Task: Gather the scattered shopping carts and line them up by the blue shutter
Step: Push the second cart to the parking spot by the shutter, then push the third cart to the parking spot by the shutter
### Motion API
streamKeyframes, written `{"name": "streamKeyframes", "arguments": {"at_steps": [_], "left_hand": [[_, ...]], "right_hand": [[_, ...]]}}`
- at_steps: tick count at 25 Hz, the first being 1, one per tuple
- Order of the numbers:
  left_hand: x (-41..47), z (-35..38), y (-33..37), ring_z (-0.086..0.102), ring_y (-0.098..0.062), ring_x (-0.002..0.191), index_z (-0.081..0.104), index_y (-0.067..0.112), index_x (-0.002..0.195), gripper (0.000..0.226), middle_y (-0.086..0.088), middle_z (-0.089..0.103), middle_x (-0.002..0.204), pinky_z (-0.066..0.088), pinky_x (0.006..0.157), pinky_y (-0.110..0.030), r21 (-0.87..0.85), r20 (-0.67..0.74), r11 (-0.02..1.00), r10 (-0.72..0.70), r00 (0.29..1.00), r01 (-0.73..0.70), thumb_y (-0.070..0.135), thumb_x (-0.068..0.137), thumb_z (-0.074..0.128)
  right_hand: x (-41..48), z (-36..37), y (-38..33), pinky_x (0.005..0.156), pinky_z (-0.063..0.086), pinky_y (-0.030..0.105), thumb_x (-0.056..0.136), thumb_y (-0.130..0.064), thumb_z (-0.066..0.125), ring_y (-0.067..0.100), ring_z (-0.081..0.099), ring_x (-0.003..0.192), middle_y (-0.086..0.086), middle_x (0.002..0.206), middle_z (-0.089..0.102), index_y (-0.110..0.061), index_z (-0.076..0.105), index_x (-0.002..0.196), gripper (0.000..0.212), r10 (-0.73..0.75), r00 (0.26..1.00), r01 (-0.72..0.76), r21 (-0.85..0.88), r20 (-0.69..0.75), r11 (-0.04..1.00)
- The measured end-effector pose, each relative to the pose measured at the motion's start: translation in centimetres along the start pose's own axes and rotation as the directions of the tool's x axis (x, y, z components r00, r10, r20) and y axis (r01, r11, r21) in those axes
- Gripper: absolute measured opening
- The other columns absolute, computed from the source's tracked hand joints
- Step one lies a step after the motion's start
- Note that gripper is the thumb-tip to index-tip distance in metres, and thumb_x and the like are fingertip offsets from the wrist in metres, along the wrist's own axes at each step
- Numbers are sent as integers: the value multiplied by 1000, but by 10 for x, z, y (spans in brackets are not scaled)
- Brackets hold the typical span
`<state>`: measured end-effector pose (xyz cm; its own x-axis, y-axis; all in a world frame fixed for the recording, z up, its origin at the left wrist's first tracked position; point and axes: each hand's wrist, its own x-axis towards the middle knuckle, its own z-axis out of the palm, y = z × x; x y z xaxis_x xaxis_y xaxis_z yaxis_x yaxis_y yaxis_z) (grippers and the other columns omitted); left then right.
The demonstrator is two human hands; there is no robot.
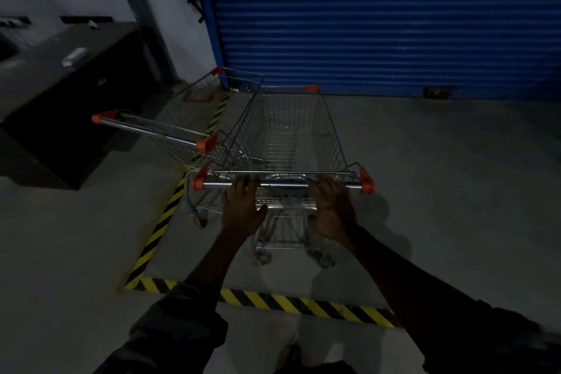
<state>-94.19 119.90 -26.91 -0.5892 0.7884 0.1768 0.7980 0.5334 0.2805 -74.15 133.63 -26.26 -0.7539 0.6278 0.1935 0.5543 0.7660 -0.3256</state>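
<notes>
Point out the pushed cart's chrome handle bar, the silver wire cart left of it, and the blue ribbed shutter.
Chrome handle bar (283, 184): head view, bare middle.
Left silver wire cart (148, 131): head view, its handle.
Blue ribbed shutter (379, 24): head view, centre slats.

A wire cart (291, 136) with an orange-capped chrome handle stands upright, nose toward the blue shutter (379, 24); a second cart (151, 130) stands near the shutter's left edge, seemingly angled.
</notes>
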Motion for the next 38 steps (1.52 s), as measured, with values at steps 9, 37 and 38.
{"name": "streamKeyframes", "arguments": {"at_steps": [9, 37, 38], "left_hand": [[-89, -30, 75, 45, -34, 134, 49, 23, 145, 69, -8, 52, 142, 38, 103, -51, -76, -24, 996, -51, 998, 49, 42, 83, 73], [-352, -81, 193, 57, -24, 118, 60, 29, 130, 51, 4, 63, 127, 48, 97, -45, -462, -91, 699, 575, 813, -546, 62, 91, 53], [-368, -82, 201, 57, -24, 117, 59, 29, 130, 49, 4, 63, 126, 47, 97, -46, -458, -92, 687, 594, 799, -564, 57, 90, 55]], "right_hand": [[-88, -45, 12, 97, 49, 46, 71, -40, 58, 34, 57, 117, 8, 128, 62, -19, 59, 134, 66, 101, 993, -94, 116, -64, 989], [-475, -136, -74, 79, 53, 37, 95, -46, 65, 20, 63, 104, -2, 117, 66, -23, 63, 125, 37, 608, 669, -557, 253, -427, 791], [-494, -141, -75, 80, 53, 37, 96, -48, 64, 20, 62, 105, -3, 116, 66, -23, 63, 124, 37, 629, 649, -579, 258, -429, 774]]}}
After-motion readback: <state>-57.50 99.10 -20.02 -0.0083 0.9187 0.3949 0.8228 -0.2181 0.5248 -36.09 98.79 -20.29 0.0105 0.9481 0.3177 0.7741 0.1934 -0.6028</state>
